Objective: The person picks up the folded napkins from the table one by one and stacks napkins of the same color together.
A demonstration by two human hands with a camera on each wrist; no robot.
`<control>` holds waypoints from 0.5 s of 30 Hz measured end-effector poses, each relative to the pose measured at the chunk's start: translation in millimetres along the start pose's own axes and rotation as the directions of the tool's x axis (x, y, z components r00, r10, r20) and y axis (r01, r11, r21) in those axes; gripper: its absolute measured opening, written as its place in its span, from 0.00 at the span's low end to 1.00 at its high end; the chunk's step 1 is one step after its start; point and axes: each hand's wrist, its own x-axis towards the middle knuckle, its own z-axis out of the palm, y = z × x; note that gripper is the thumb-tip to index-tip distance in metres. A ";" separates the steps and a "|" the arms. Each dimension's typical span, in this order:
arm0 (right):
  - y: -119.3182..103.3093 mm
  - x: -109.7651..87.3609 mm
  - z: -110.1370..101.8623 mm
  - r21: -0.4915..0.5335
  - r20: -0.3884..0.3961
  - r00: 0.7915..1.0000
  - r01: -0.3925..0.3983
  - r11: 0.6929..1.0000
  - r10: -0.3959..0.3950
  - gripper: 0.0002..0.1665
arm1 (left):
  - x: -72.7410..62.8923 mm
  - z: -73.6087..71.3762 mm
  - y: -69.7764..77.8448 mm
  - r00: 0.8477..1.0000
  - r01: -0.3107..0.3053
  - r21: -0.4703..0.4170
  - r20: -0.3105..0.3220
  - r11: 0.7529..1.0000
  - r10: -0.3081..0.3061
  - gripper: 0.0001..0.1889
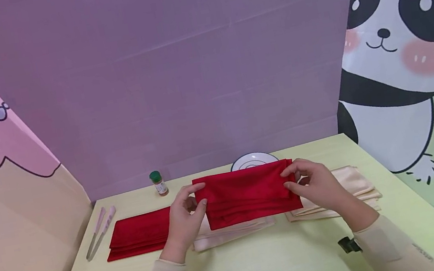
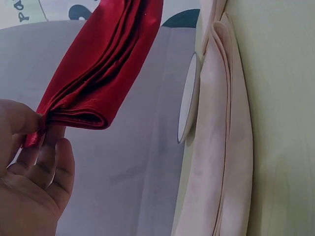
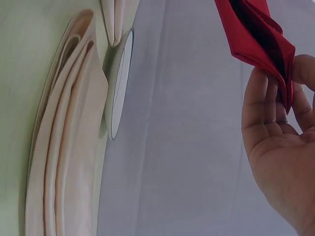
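Note:
A folded red cloth (image 1: pixel 249 193) hangs in the air between both hands, its layers showing along the lower part. My left hand (image 1: pixel 185 214) pinches its left end between thumb and fingers; in the left wrist view the folds (image 2: pixel 106 69) stack into a loop near that grip. On the other end, my right hand (image 1: pixel 312 181) pinches the cloth's edge, and the right wrist view shows the red layers (image 3: pixel 263 39) gathered at the fingertips. Beneath it on the table lies a folded pale pink cloth (image 1: pixel 234 234), partly covered from the head view.
Another folded red cloth (image 1: pixel 140 233) lies at the left, beside metal tongs with pale handles (image 1: pixel 100 231). A cream folded cloth (image 1: pixel 351 182) is at the right. Toward the back stand a green-capped jar (image 1: pixel 158 183) and a white plate (image 1: pixel 253 159), partly hidden. A purple backdrop (image 1: pixel 197 71) rises behind the table.

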 end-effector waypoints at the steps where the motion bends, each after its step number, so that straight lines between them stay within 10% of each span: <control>1: -1.8 0.8 1.6 0.005 -0.004 1.000 -0.004 1.000 0.004 0.15 | 0.2 -1.3 -0.6 1.000 0.001 -0.004 0.000 1.000 -0.001 0.22; 15: -4.3 13.2 27.2 0.073 0.003 1.000 -0.016 0.997 0.016 0.16 | -3.7 -26.0 -5.1 0.998 0.056 0.018 0.010 0.998 -0.056 0.24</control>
